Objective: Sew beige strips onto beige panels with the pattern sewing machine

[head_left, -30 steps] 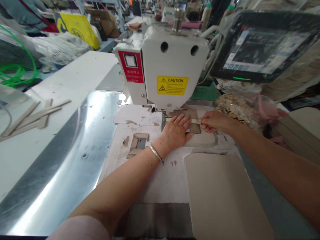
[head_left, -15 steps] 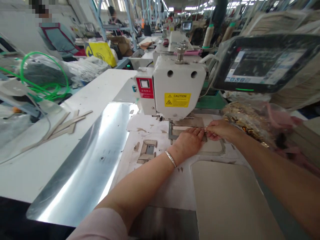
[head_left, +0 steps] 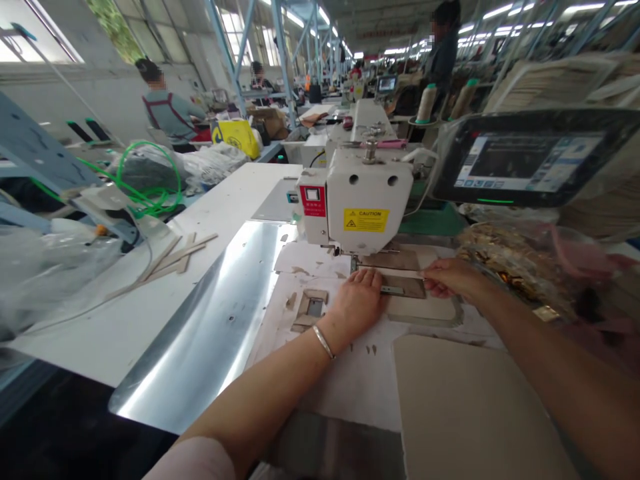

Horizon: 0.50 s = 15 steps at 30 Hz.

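Note:
My left hand [head_left: 357, 300] lies flat with fingers stretched out on the sewing template, beside the small metal frame under the head of the sewing machine [head_left: 370, 200]. To its right, my right hand [head_left: 447, 277] is closed in a pinch at the right end of a narrow pale strip [head_left: 397, 271]. The strip lies between two brown template pieces [head_left: 413, 288]; the exact grip is too small to make out. Beneath them is a beige panel [head_left: 425, 311] with rounded corners. Another large beige panel [head_left: 465, 393] lies nearer to me.
A shiny metal plate [head_left: 215, 320] curves along the left. Several loose strips [head_left: 183, 253] lie on the white table [head_left: 220, 200]. At right are a control screen [head_left: 530, 160] and a bag of gold-coloured metal pieces [head_left: 500, 250]. Co-workers are farther back.
My left hand has slid left along the template, uncovering a brown piece with a metal strip. My right hand stays at the strip's right end. The camera view has tilted up.

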Motion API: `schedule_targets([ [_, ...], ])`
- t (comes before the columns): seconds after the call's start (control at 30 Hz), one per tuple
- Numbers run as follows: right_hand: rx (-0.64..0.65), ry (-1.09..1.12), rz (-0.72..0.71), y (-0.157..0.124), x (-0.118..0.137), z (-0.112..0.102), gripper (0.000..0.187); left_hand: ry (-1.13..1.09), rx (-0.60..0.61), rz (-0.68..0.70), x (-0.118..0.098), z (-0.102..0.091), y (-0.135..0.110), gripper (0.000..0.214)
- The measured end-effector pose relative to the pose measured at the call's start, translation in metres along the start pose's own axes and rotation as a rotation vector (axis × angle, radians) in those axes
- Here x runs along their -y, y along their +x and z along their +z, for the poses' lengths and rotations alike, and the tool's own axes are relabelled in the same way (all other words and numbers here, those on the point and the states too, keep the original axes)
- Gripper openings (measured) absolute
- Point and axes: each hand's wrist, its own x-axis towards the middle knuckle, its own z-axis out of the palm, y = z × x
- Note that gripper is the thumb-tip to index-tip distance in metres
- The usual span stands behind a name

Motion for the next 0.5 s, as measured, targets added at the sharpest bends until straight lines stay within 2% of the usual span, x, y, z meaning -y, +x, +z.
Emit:
schedule_targets([
  [0.2,-0.036,0.059,0.065,-0.005,0.007,0.003,0.021,0.054,-0.023,-0.240,0.011,-0.013,-0.013,0.037],
  [0.5,0.068,0.072,0.071,-0.004,0.005,-0.007,0.013,0.130,0.042,-0.206,0.020,-0.016,-0.009,0.043],
])
